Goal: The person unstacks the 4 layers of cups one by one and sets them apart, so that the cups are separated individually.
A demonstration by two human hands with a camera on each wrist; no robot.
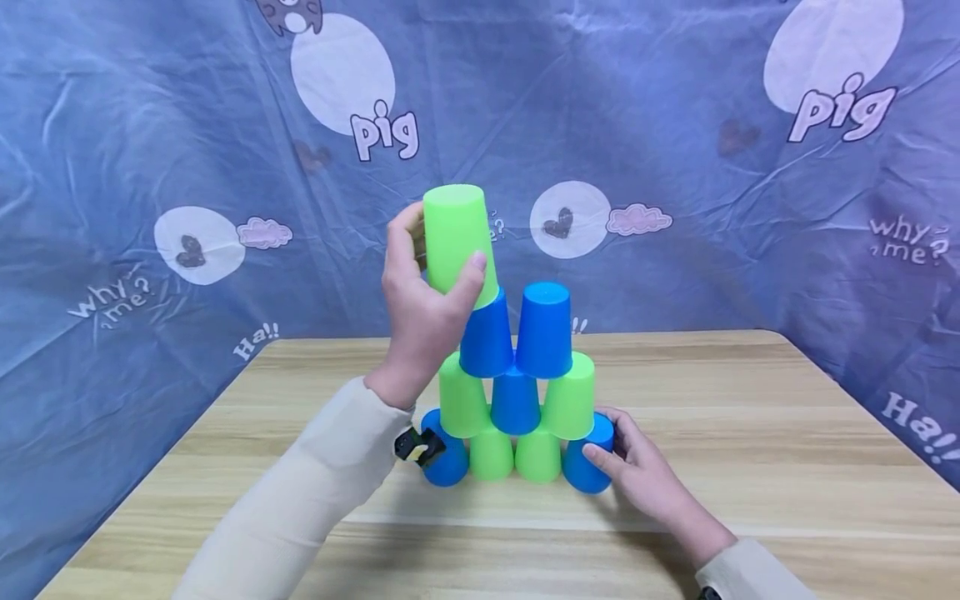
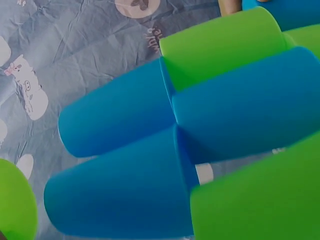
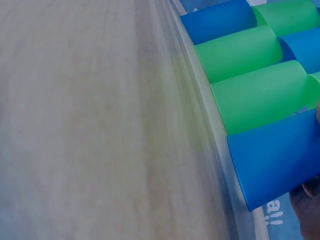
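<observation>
My left hand (image 1: 423, 312) grips an upside-down green cup (image 1: 456, 237), thumb on its front and fingers behind. The green cup's lower edge overlaps the left blue cup (image 1: 486, 342) of the pyramid's top row; whether they touch I cannot tell. Beside that stands another blue cup (image 1: 545, 331). Below them, a green cup (image 1: 462, 400), a blue cup (image 1: 515, 404) and a green cup (image 1: 572, 396) form the middle row. At the bottom right, my right hand (image 1: 645, 475) holds a blue cup (image 1: 585, 467) between thumb and fingers, the latter partly hidden.
The bottom row also has two green cups (image 1: 491, 456) and a blue cup (image 1: 446, 458) at its left end, all on the wooden table (image 1: 750, 433). My left forearm (image 1: 300, 483) crosses in front on the left. A printed blue cloth (image 1: 637, 100) hangs behind.
</observation>
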